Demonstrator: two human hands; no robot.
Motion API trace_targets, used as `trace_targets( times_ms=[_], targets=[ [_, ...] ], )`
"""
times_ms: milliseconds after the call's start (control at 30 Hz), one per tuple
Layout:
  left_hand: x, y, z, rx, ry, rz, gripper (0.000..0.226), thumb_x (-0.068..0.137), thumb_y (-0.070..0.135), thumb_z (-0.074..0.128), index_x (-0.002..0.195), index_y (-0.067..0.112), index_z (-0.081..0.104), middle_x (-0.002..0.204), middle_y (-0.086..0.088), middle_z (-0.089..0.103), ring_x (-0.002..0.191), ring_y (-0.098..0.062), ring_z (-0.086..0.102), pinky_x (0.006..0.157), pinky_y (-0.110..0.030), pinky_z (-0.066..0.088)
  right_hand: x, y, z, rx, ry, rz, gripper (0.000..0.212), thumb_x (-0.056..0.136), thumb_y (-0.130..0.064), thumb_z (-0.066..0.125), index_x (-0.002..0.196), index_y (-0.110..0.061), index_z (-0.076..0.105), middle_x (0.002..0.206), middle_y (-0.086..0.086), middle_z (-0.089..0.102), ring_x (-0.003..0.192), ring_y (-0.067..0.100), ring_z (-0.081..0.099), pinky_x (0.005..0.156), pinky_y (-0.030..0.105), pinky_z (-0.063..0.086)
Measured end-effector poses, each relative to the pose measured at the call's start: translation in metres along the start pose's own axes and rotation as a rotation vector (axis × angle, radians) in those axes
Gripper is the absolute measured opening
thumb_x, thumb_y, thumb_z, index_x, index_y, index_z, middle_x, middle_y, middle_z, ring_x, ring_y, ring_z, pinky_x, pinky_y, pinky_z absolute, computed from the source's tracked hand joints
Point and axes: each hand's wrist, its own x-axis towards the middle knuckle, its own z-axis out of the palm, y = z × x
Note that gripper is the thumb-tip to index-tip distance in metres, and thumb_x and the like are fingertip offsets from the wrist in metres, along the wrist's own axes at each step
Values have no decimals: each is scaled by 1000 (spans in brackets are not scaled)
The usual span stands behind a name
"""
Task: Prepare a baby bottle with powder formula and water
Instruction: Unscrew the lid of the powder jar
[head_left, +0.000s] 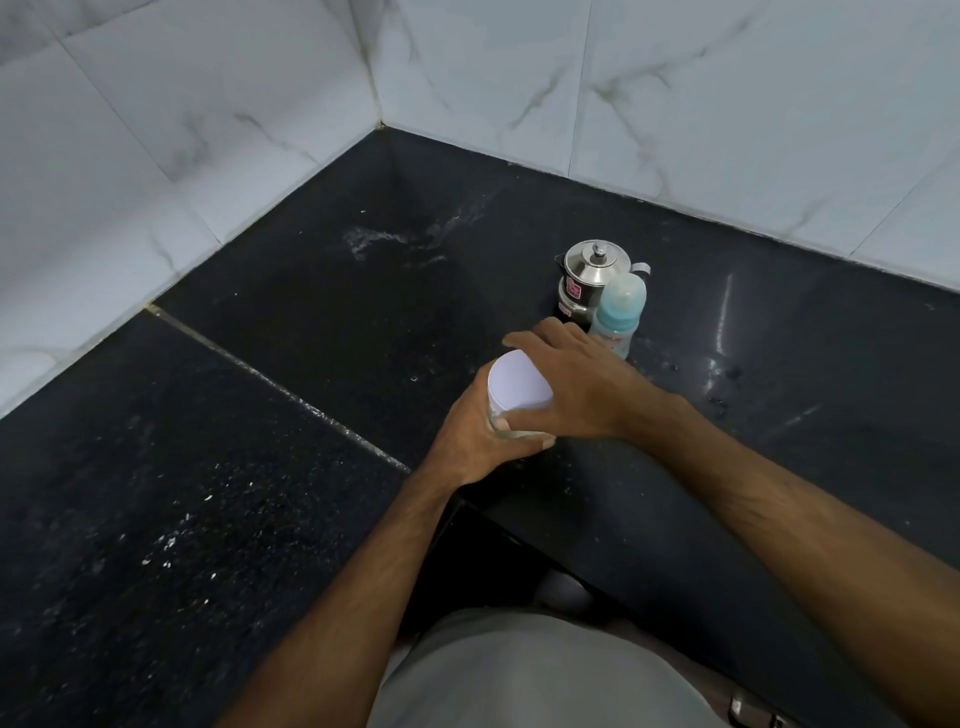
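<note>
Left hand (475, 441) wraps the jar (511, 415) — mostly hidden — while right hand (576, 387) clasps its white lid (519, 384).

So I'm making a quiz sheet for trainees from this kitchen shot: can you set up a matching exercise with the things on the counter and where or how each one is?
Column one:
1. white-lidded clear jar
2. small steel lidded kettle
3. clear baby bottle with pale blue cap
4. black stone counter

Column two:
a. stands capped, just right of the kettle
b. gripped by the left hand, right hand on its lid
c. bears scattered white specks
d. farthest back, knob on top

Pairs: 1-b, 2-d, 3-a, 4-c
</note>
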Motion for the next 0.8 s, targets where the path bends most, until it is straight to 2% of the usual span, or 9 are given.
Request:
trace_targets(
  times_ms=[100, 233, 333, 433, 500, 567, 600, 700, 800],
  targets=[
    [7, 11, 5, 76, 5, -5, 96, 63, 19, 89, 142, 25, 35, 138, 6, 49, 128, -11, 47, 107, -36, 41, 2, -3, 1, 39, -6, -28, 77, 75, -57, 68, 140, -27, 39, 131, -4, 45, 117, 17, 44, 97, 36, 44],
    [7, 3, 2, 73, 32, 80, 82, 62, 24, 89, 130, 27, 43, 111, 12, 59, 108, -7, 58, 96, -27, 49, 3, 1, -5, 249, -126, -96, 80, 73, -42, 74, 142, -32, 35, 140, -7, 38, 126, 15, 39, 102, 38, 42],
    [8, -1, 3, 34, 14, 14, 95, 58, 29, 91, 137, 32, 39, 128, 13, 56, 119, -4, 53, 101, -29, 46, 1, 0, -7, 168, -77, -47, 89, 75, -59, 69, 147, -31, 26, 144, -4, 34, 129, 18, 38, 103, 39, 42],
    [5, 0, 0, 39, -36, -43, 104, 56, 32, 92, 143, 29, 35, 137, 13, 50, 126, -6, 48, 106, -35, 42, 0, -5, -5, -14, -5, 9, 87, 77, -66, 63, 146, -25, 31, 135, 0, 43, 121, 20, 45, 99, 38, 44],
    [4, 0, 6, 70, -115, -104, 91, 68, 17, 85, 142, 18, 33, 135, 14, 45, 124, -3, 44, 107, -26, 35, 0, -7, -4, 19, -38, -4, 80, 79, -58, 66, 145, -26, 32, 135, -2, 44, 121, 19, 44, 97, 35, 44],
    [5, -25, -6, 202, 28, -41, 57, 89, -3, 58, 134, -7, 23, 142, -5, 42, 131, -16, 41, 115, -26, 23, 0, -8, -6, 124, -111, -43, 82, 78, -46, 70, 146, -30, 28, 141, -4, 38, 127, 18, 38, 101, 36, 42],
    [7, -27, -2, 216, 86, -64, 52, 91, -7, 50, 131, -9, 18, 143, -12, 42, 133, -21, 41, 116, -27, 19, 0, -7, -7, 179, -143, -59, 86, 77, -42, 72, 148, -32, 25, 146, -4, 34, 132, 19, 35, 104, 38, 41],
    [-4, -15, -1, 160, -36, 83, 86, 72, 10, 82, 141, 16, 30, 130, 10, 49, 118, -4, 48, 102, -17, 37, -1, -6, -9, 187, -148, -58, 94, 75, -46, 73, 150, -33, 17, 153, -4, 23, 138, 21, 28, 107, 41, 39],
    [0, 7, -3, 53, -24, -54, 103, 62, 20, 90, 145, 26, 30, 138, 14, 43, 127, -4, 41, 108, -28, 36, -1, -7, -6, 16, -48, 3, 94, 75, -62, 68, 150, -28, 22, 142, 0, 35, 126, 21, 40, 101, 38, 44]
  ],
)
